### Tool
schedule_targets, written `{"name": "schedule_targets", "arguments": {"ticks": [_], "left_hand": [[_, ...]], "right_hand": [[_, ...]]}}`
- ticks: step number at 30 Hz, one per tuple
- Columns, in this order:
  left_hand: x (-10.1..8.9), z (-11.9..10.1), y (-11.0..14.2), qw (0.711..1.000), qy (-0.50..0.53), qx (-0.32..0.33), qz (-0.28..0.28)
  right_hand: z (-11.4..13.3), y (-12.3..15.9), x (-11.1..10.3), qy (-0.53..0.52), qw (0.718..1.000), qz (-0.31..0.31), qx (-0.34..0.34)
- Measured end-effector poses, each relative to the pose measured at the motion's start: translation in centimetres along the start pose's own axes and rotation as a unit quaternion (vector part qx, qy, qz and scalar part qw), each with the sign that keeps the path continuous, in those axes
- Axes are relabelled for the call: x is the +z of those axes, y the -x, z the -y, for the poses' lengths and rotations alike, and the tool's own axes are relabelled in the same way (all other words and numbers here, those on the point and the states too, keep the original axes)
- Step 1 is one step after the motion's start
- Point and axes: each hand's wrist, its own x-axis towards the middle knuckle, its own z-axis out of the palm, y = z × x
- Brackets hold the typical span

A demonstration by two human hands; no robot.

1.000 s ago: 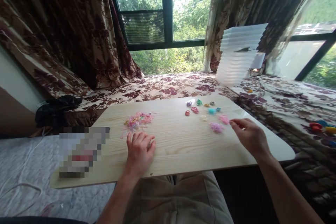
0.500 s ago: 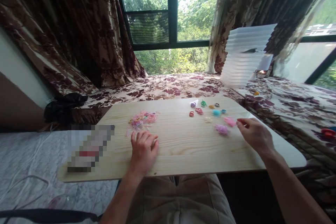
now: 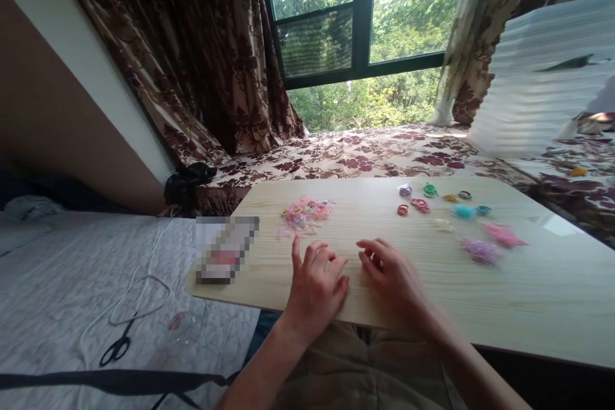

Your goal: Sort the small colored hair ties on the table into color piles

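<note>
On the pale wooden table lies a loose, mixed pile of small coloured elastic bands. My left hand rests just in front of it, fingers stretched and spread, the index fingertip by the pile's near edge. To its right, my right hand hovers low over or touches the table, fingers bent and a little apart, with nothing visible in them. Sorted heaps lie farther right: purple bands, pink bands, light blue bands and pale bands.
Behind these heaps sit small clusters, among them green bands and red bands. A blurred-out flat object lies at the table's left end. Black scissors and a white cable are on the quilted bed.
My right hand has moved left from the pink bands to beside my left hand. My left hand's fingers have spread more. The view has turned left, bringing the scissors into sight.
</note>
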Motion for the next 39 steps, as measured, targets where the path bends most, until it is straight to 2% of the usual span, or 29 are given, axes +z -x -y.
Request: {"name": "schedule_targets", "arguments": {"ticks": [3, 7, 10, 13, 18, 23, 33, 39], "left_hand": [[-0.4, 0.8, 0.2, 1.000, 0.001, -0.019, -0.017], [-0.6, 3.7, -0.2, 0.994, -0.040, -0.099, -0.038], [-0.7, 5.7, -0.5, 0.986, -0.072, -0.144, -0.031], [-0.7, 6.7, -0.6, 0.983, -0.089, -0.162, -0.016], [-0.4, 7.1, -1.1, 0.978, -0.104, -0.180, 0.010], [-0.5, 7.3, -1.7, 0.979, -0.113, -0.166, 0.027], [-1.6, 8.1, -0.9, 0.977, -0.111, -0.175, 0.041], [-1.7, 8.2, -2.0, 0.980, -0.111, -0.140, 0.082]], "right_hand": [[-0.4, 0.1, -0.2, -0.008, 1.000, 0.001, 0.013], [-0.4, 0.2, -0.5, -0.003, 1.000, 0.004, 0.009], [-0.4, 0.1, -0.4, 0.005, 1.000, 0.004, 0.003], [-0.5, 0.1, -0.3, 0.009, 1.000, 0.004, -0.006], [-0.5, 0.0, -0.3, 0.015, 1.000, 0.006, -0.014], [-0.5, 0.1, -0.4, 0.022, 1.000, 0.011, -0.020], [-0.4, 0.2, -0.4, 0.015, 1.000, 0.004, -0.024], [-0.4, 0.3, -0.4, 0.023, 1.000, 0.009, -0.019]]}}
